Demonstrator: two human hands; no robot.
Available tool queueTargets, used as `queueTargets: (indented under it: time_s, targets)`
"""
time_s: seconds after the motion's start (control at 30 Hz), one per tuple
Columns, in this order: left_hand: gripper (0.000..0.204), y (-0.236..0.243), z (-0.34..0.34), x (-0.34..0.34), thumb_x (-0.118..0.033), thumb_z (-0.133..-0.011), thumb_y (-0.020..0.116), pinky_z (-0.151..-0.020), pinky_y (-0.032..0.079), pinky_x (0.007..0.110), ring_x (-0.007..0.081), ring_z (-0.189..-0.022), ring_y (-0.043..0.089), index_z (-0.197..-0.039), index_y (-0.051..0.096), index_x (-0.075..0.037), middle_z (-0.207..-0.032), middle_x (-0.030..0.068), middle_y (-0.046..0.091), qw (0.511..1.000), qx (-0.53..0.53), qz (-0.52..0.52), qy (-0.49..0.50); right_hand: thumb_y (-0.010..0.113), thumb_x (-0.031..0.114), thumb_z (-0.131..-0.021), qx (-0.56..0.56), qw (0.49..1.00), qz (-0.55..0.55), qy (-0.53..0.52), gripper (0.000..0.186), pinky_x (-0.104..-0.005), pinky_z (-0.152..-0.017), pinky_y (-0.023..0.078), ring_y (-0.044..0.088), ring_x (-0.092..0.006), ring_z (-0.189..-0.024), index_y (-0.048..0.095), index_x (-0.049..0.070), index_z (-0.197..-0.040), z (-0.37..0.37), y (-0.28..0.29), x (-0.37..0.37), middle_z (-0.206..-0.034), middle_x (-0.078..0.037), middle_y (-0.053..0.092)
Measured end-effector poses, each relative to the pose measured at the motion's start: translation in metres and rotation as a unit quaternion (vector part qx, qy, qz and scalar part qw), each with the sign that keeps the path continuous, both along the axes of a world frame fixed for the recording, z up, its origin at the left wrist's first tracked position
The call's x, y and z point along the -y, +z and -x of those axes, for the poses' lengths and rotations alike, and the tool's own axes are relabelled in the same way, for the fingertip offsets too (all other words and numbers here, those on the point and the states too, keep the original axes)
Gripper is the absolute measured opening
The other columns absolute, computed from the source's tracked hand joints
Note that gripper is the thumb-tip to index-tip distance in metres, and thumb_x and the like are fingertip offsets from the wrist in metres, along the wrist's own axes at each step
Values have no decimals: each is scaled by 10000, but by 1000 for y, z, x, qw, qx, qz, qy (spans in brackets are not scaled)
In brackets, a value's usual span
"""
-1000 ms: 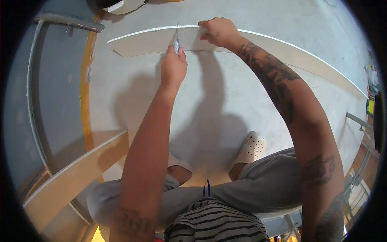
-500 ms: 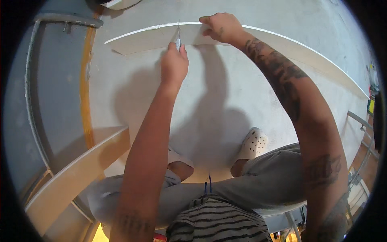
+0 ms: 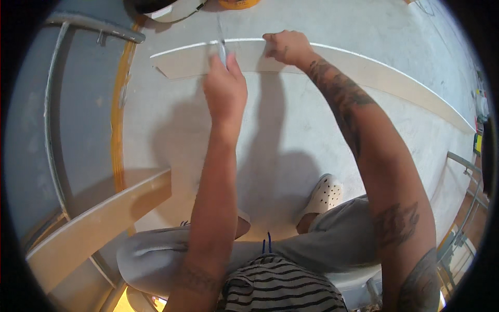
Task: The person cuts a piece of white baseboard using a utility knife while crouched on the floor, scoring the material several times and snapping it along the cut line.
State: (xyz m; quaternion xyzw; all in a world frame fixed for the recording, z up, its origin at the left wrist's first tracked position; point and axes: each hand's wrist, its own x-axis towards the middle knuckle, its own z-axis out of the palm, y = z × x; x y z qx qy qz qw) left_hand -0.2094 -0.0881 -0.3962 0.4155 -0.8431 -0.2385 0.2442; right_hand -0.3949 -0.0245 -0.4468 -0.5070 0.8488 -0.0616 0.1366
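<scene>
Grips a slim, blurred knife [image 3: 223, 53] in the left hand [image 3: 225, 89], near the far edge of a pale board [image 3: 345, 65]. Pinches that edge with the right hand [image 3: 287, 48].

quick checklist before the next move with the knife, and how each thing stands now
1. Knife gripped in the left hand: ok.
2. Blade aimed away from the body: ok, it points past the far edge of the pale strip.
3. Right hand at the strip: ok, fingers at its far edge.
4. Right fingers clear of the blade: ok, off to its right with a gap.
5. Blade touching the strip: cannot tell, it is blurred.
</scene>
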Motion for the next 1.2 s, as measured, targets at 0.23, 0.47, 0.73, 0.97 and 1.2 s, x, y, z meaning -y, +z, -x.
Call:
queueTargets:
  time_s: [0.23,0.47,0.73,0.97,1.2]
  targets:
    - [427,31,-8,70,-361,-988,446,-758,511,512,461,-817,643,-1020,580,44,-809,257,665,990,101,-85,-47,696,283,-794,-32,998,40,46,430,-452,-790,525,667,-320,-918,634,172,-1205,5,-10,-7,-963,-114,705]
    - [403,-31,-38,55,-336,-990,434,-776,497,534,466,-831,643,-1021,579,39,-838,261,670,975,131,-178,-34,677,288,-812,-16,999,12,25,382,-466,-773,521,667,-326,-907,619,148,-1163,-3,4,-11,-940,-119,702]
    - [392,-39,-28,53,-325,-989,443,-813,491,543,475,-897,633,-1036,566,44,-916,290,661,975,120,-180,-43,679,295,-814,-19,1000,1,17,376,-460,-755,524,672,-328,-880,623,152,-1158,-5,-1,-10,-911,-114,706]
    - [393,-38,-23,53,-328,-990,446,-823,493,546,477,-911,632,-1047,558,45,-926,287,663,974,133,-182,-40,691,299,-810,-32,999,25,26,377,-467,-729,520,669,-334,-863,625,157,-1152,-4,-1,-10,-893,-124,702]
    - [364,-32,-24,61,-303,-981,477,-804,502,540,465,-890,641,-1040,553,48,-909,282,665,971,154,-175,-47,685,284,-809,-19,998,53,29,352,-465,-731,516,665,-335,-862,630,165,-1135,-9,-4,-7,-884,-123,698]
